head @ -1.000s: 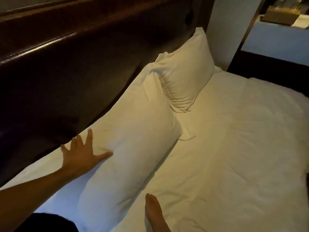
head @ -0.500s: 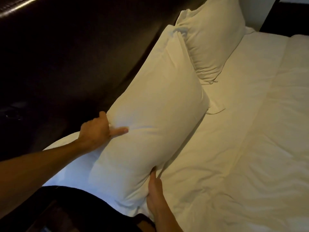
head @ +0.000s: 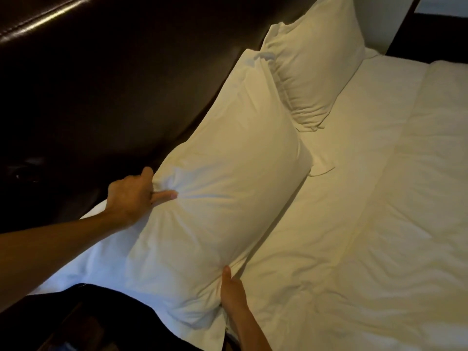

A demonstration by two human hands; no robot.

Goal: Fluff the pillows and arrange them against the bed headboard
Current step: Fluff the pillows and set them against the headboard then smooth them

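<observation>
A long white near pillow (head: 217, 178) leans against the dark leather headboard (head: 106, 79). My left hand (head: 131, 196) pinches its upper edge next to the headboard, bunching the fabric, thumb pressed into the face. My right hand (head: 231, 290) grips the pillow's lower edge where it meets the sheet; its fingers are tucked under and hidden. A second white far pillow (head: 314, 69) stands against the headboard further along, its near corner overlapped by the first pillow's end.
The white bed sheet (head: 367, 224) spreads wrinkled to the right. A dark bedside surface (head: 76, 323) sits at the bottom left below the mattress corner. A dark bed frame edge (head: 425, 44) shows at the top right.
My left hand went from lying flat on the near pillow to gripping its upper edge. My right hand came in and took the lower edge. The view moved closer.
</observation>
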